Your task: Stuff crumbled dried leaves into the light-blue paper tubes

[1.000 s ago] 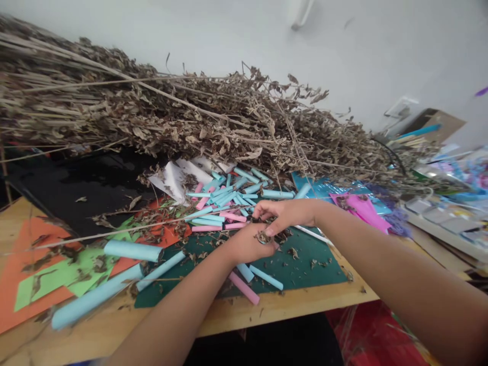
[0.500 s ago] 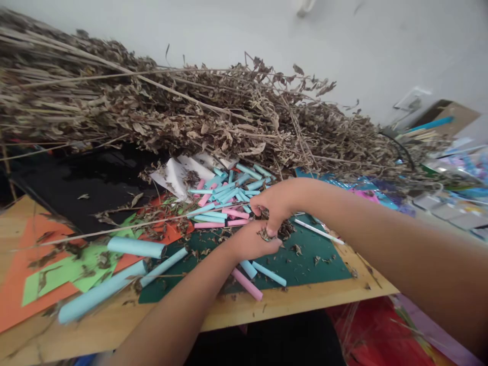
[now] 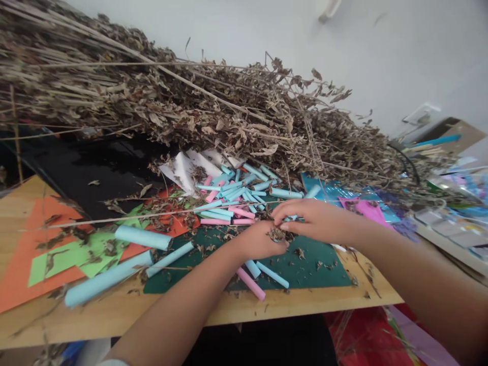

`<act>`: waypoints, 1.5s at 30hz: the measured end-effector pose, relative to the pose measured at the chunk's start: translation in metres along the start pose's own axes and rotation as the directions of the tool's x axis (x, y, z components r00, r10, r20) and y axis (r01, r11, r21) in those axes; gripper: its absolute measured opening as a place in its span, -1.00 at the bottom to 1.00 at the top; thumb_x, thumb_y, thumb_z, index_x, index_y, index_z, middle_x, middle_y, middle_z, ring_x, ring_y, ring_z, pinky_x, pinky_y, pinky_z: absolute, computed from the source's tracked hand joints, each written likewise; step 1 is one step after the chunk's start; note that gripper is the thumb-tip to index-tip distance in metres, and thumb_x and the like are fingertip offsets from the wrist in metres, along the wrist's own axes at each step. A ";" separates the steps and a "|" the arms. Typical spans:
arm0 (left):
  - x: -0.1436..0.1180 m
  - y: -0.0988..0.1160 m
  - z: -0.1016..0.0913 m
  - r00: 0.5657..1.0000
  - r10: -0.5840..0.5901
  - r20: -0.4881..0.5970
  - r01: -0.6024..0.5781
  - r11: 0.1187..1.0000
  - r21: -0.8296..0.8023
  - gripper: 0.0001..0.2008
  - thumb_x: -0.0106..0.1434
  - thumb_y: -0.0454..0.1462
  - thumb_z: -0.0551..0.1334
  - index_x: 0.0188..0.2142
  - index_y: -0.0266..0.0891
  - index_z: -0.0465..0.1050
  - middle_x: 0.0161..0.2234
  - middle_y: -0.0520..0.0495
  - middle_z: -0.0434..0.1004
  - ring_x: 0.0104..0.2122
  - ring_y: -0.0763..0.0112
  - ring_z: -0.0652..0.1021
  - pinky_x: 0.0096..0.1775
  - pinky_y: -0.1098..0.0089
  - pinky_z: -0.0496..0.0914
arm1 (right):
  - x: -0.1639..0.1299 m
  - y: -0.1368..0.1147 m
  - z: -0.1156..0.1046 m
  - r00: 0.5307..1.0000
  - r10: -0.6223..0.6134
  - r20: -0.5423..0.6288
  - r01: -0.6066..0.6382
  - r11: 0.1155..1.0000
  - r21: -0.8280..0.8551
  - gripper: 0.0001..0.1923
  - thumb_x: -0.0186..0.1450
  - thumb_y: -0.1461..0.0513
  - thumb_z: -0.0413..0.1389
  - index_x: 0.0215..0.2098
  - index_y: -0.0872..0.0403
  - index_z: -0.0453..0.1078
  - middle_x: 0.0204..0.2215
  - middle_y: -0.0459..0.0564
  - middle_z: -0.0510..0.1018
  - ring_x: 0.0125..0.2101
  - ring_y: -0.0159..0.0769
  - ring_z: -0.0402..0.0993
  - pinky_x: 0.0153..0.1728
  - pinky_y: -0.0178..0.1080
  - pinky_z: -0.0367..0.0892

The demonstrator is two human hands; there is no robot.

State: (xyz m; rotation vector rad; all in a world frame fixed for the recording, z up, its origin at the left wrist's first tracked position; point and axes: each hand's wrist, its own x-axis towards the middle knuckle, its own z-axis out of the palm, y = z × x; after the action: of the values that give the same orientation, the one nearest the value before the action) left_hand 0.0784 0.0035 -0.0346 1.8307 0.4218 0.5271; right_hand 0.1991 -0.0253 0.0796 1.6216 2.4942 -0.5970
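My left hand [image 3: 256, 243] is cupped over the green cutting mat [image 3: 312, 272] and holds a clump of crumbled dry leaves [image 3: 275, 235]. My right hand [image 3: 309, 217] lies flat beside it, palm down, its fingertips touching the leaf crumbs and the thin dry stem [image 3: 152, 216] that runs left across the table. Just beyond both hands lies a heap of short blue and pink paper rolls [image 3: 232, 195]. A big bundle of dried leafy branches [image 3: 183, 109] fills the back of the table.
Orange and green paper sheets [image 3: 46, 249] and long blue paper tubes [image 3: 143, 237] lie at the left. A black sheet [image 3: 84, 175] sits under the branches. Craft supplies and a cardboard box [image 3: 453, 134] crowd the right. The table's wooden front edge [image 3: 290, 305] is near.
My right hand has dropped from pinching above the left hand to lying flat on the mat, further right. The left hand stays cupped. The view has shifted slightly.
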 end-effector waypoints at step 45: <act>0.000 0.002 0.001 0.999 -0.044 -0.027 0.043 0.998 -0.048 -0.92 -0.08 -0.37 0.08 -0.63 -0.30 0.16 -0.66 0.13 0.14 -0.61 0.59 0.23 -0.56 0.56 0.17 | 0.000 -0.016 0.000 0.978 0.208 0.016 -0.208 0.978 -0.016 -0.82 0.11 0.23 -0.08 -0.44 0.03 0.35 -0.40 -0.06 0.46 -0.39 -0.27 0.35 -0.43 -0.27 0.21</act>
State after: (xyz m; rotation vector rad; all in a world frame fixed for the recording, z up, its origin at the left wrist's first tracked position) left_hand 0.0791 0.0021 -0.0329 1.7664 0.4629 0.5289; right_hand 0.1849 -0.0308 0.0834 1.8330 2.2706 -0.5617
